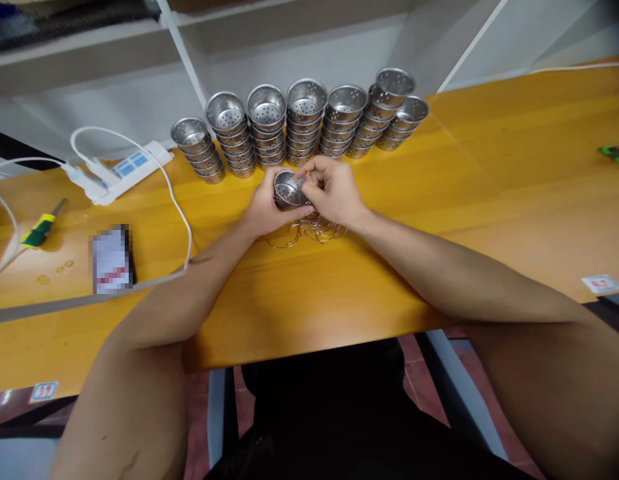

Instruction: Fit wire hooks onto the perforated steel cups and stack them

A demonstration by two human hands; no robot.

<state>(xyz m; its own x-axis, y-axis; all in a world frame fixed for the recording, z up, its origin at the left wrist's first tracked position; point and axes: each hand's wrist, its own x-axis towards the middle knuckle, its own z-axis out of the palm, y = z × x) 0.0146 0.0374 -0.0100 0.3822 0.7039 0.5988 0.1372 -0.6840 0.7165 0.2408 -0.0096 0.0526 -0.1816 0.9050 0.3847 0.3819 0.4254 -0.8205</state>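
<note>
In the head view a perforated metal cup (288,188) is tilted with its open top toward me. My left hand (266,205) wraps round its left side and front, thumb along the near side. At the cup's right rim, the fingers of my right hand (334,189) are pinched together; what they hold, if anything, is too small to make out. Several thin curved wire pieces (316,230) lie in a loose pile on the table just below both hands.
Several stacks of perforated metal cups (306,100) stand in a row behind my hands. To the left are a white power strip (134,172) with cables, a green-yellow screwdriver (42,228) and a phone (112,260). A green-handled tool (614,153) lies far right on the wooden table (499,193).
</note>
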